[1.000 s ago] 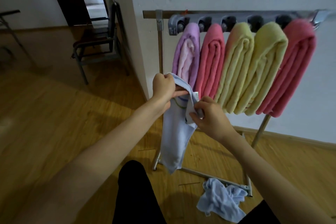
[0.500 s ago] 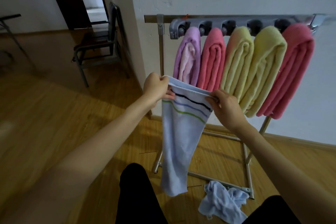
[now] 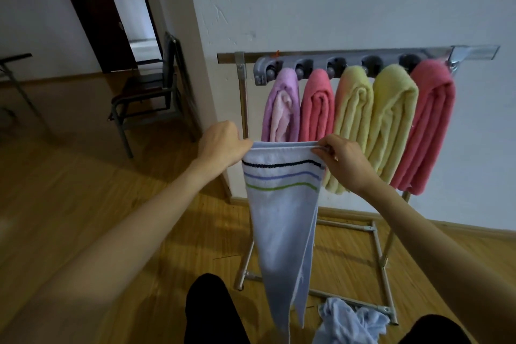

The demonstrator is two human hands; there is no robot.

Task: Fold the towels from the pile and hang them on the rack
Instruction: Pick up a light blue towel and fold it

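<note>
The striped towel (image 3: 282,220) covers the lower ends of the purple towel (image 3: 282,103) and the pink towel (image 3: 317,106) hanging behind it on the rack (image 3: 329,63), and hides part of the rack's left leg. The left hand (image 3: 223,145) has its fingers tucked behind the towel's top corner, out of sight. Below the striped towel, the pale blue pile (image 3: 349,324) on the floor runs past the bottom edge. The folded chair (image 3: 148,95) left of the rack sits in shadow, its details unclear.
</note>
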